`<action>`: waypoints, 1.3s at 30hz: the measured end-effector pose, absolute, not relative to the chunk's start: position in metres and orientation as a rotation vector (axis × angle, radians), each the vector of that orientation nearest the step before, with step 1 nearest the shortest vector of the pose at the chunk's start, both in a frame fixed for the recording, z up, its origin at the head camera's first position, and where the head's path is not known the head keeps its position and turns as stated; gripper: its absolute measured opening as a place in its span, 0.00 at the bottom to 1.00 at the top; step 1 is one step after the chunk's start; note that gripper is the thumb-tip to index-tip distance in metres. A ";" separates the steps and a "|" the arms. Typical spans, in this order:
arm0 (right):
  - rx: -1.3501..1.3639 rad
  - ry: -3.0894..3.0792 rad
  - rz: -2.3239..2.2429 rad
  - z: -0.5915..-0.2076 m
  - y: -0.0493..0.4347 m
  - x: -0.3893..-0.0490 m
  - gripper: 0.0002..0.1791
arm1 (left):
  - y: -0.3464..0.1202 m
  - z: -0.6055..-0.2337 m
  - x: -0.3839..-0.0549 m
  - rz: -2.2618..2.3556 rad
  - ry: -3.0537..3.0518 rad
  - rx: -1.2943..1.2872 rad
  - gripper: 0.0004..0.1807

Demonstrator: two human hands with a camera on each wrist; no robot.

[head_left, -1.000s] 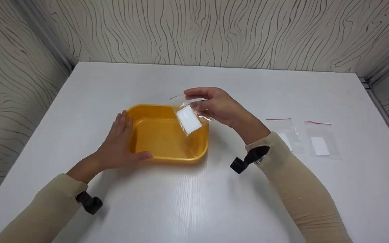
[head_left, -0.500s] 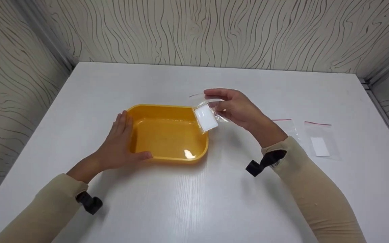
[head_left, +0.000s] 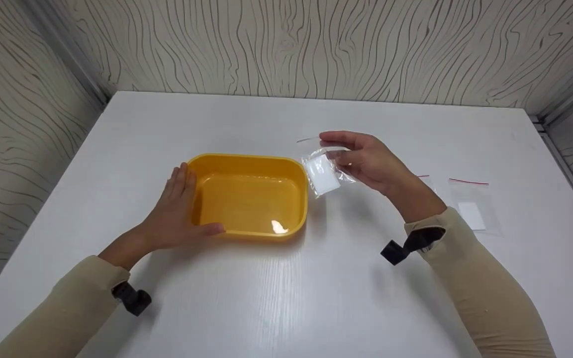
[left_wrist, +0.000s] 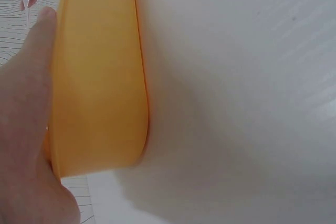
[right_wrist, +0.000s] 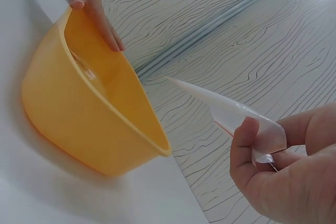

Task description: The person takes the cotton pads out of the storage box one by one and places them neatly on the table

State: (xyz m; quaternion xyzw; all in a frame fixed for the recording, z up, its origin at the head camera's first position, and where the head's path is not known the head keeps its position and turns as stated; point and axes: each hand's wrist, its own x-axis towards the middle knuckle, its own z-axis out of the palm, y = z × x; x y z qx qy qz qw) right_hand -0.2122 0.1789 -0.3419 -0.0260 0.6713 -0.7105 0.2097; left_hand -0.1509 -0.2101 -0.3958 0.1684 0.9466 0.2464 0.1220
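My left hand (head_left: 172, 214) rests with straight fingers against the left end of a yellow plastic basin (head_left: 246, 234), its thumb lying over the near rim. To the right of the basin, my right hand (head_left: 371, 159) pinches a clear zip bag (head_left: 322, 174) with a white rectangle inside. The bag hangs in the air just beyond the basin's right rim, tilted. In the right wrist view, thumb and fingers hold the bag (right_wrist: 226, 106) near one end, and the basin (right_wrist: 89, 114) stands beside it. From the left wrist, the basin's outer wall (left_wrist: 100, 77) fills much of the picture.
On the right of the white table (head_left: 286, 298) lies a clear zip bag (head_left: 471, 214) with a red seal line and a white rectangle. Another bag (head_left: 424, 177) is mostly hidden behind my right wrist. A patterned wall (head_left: 286, 49) stands behind the table.
My right hand has moved right with the zip bag, from over the basin to beyond its right rim. The left hand and the basin have stayed in place.
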 end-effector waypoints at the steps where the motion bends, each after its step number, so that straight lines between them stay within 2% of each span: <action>1: -0.075 1.867 -1.978 -0.342 0.181 -0.211 0.31 | -0.210 -0.396 -0.151 0.716 2.763 0.492 0.72; 39: 0.059 1.910 -1.935 -0.375 0.248 -0.190 0.32 | -0.209 -0.395 -0.151 0.721 2.764 0.452 0.72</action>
